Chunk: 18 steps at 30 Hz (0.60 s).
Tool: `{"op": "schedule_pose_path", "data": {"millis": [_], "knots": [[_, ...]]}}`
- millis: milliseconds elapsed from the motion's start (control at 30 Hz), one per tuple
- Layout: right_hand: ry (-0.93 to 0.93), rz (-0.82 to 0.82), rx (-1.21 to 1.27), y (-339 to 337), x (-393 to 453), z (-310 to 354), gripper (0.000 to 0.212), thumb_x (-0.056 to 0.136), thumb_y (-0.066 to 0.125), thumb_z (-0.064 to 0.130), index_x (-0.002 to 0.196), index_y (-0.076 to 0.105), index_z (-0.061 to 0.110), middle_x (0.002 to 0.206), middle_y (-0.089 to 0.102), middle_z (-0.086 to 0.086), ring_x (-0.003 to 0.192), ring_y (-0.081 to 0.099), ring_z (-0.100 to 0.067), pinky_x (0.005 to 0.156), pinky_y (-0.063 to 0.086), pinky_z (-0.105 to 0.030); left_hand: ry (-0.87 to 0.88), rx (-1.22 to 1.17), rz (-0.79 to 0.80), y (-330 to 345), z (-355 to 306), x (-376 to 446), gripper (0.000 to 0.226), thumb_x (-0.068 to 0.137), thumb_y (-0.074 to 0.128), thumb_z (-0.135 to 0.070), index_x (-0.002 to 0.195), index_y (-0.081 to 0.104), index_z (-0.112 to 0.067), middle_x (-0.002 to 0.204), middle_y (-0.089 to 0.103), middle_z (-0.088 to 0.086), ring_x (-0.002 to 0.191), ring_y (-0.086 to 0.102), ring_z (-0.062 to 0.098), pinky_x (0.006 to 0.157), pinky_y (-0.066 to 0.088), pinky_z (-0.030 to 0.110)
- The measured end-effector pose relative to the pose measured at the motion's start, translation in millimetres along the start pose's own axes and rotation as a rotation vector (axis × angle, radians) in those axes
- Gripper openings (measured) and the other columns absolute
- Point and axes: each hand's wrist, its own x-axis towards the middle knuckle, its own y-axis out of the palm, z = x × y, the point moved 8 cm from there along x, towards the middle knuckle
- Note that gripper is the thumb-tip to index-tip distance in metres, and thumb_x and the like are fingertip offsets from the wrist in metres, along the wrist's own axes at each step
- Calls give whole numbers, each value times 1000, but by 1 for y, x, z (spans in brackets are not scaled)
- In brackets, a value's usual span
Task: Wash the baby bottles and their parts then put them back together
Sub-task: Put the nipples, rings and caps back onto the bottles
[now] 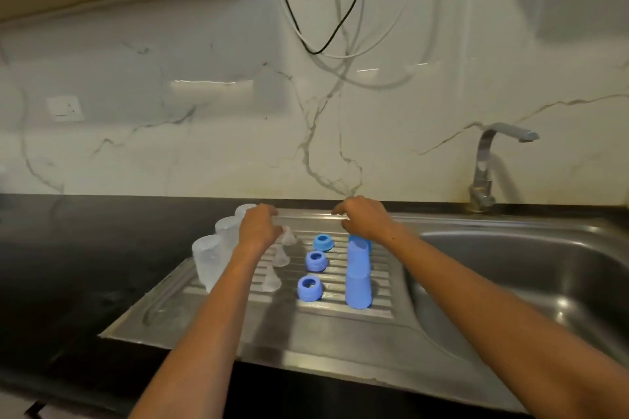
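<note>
- Left hand (pixel 259 227): held over the far end of the draining board (pixel 340 333), fingers loosely curled, gripping nothing visible.
- Right hand (pixel 366 221): fingers loosely curled, empty, just above the stacked blue caps (pixel 358 277).
- Three clear bottles (pixel 209 262): inverted along the board's left edge.
- Clear teats (pixel 271 281) and blue collars (pixel 309 287): in rows between bottles and caps.
</note>
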Motion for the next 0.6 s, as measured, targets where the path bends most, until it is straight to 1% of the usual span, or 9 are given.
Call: {"op": "schedule_pose_path", "data": {"millis": [67, 167, 267, 367, 433, 533, 600], "knots": [[-18, 46, -13, 14, 21, 12, 44, 93, 52, 11, 134, 54, 24, 137, 55, -4, 124, 52, -24, 98, 45, -37, -22, -7, 22, 11, 14, 12, 40, 84, 69, -14, 122, 61, -3, 123, 62, 15, 116, 57, 27, 96, 42, 32], [-22, 160, -57, 37, 44, 21, 42, 92, 60, 14, 132, 55, 25, 133, 56, -4, 120, 53, -22, 94, 45, -35, -65, 5, 60, 28, 27, 26, 33, 86, 68, -15, 116, 63, -2, 116, 65, 16, 108, 60, 28, 86, 44, 31], [-38, 282, -80, 59, 61, 28, 50, 85, 70, 12, 132, 56, 23, 131, 57, -5, 118, 54, -24, 91, 47, -35, -119, 14, 88, 42, 31, 40, 38, 84, 71, -22, 116, 61, -2, 113, 65, 15, 105, 61, 28, 80, 45, 29], [-61, 370, -78, 75, 73, 33, 58, 80, 74, 5, 133, 56, 20, 132, 56, -10, 114, 58, -28, 93, 50, -37, -196, 103, 96, 50, 35, 48, 48, 79, 76, -36, 112, 61, -4, 109, 67, 13, 101, 64, 26, 80, 49, 31], [-77, 399, -57, 82, 79, 35, 56, 78, 75, 2, 129, 60, 19, 130, 58, -12, 110, 60, -29, 93, 50, -37, -220, 128, 101, 56, 39, 56, 48, 78, 76, -39, 109, 63, -5, 107, 68, 12, 99, 65, 25, 79, 51, 31], [-108, 404, -61, 88, 87, 37, 46, 76, 77, 1, 119, 68, 16, 125, 63, -10, 108, 62, -27, 94, 51, -38, -239, 143, 102, 64, 43, 65, 43, 80, 75, -39, 108, 64, -8, 106, 68, 11, 97, 65, 22, 82, 51, 29], [-118, 393, -75, 92, 89, 37, 43, 75, 78, 2, 115, 70, 14, 122, 64, -10, 108, 62, -26, 94, 51, -38, -253, 149, 82, 68, 44, 68, 37, 82, 74, -33, 108, 64, -9, 107, 68, 10, 96, 64, 23, 85, 53, 30]]}}
